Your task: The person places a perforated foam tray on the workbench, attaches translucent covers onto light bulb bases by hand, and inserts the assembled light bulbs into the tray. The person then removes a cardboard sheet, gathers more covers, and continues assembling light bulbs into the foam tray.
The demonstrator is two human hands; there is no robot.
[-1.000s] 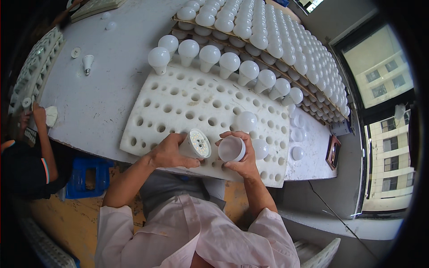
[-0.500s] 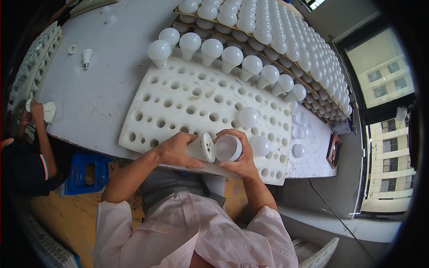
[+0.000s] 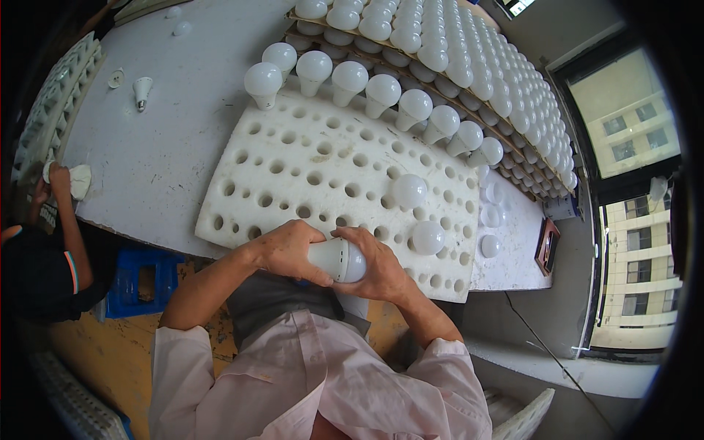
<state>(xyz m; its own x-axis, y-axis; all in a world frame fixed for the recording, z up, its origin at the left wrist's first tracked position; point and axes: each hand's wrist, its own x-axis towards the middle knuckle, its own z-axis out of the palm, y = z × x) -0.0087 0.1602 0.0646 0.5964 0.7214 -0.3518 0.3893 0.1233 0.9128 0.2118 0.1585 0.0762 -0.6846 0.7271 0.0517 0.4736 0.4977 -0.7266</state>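
Note:
My left hand (image 3: 292, 249) is closed around the white base of a light bulb (image 3: 328, 257). On the other side, my right hand (image 3: 378, 265) wraps the bulb's round white cover (image 3: 355, 261), which sits against the base's wide end. Both hands are over the near edge of a white foam tray (image 3: 293, 158) full of round holes. Two loose white covers lie on the tray beyond my right hand, one a dome (image 3: 410, 191) and the other a dome (image 3: 427, 237) nearer. A row of bulbs (image 3: 347, 81) stands along the tray's far edge.
Stacked layers of bulbs (image 3: 440, 55) rise behind the tray. Several loose covers (image 3: 490, 246) lie on the table at right. One bulb (image 3: 141, 93) and a small disc (image 3: 116, 78) lie at left. A co-worker's hands (image 3: 60, 182) hold white cloth beside foam trays; a blue stool (image 3: 143, 286) stands below.
The cover in my right hand has moved left and turned onto the base's open end. The two parts were apart and now meet. My right hand has swung left with it.

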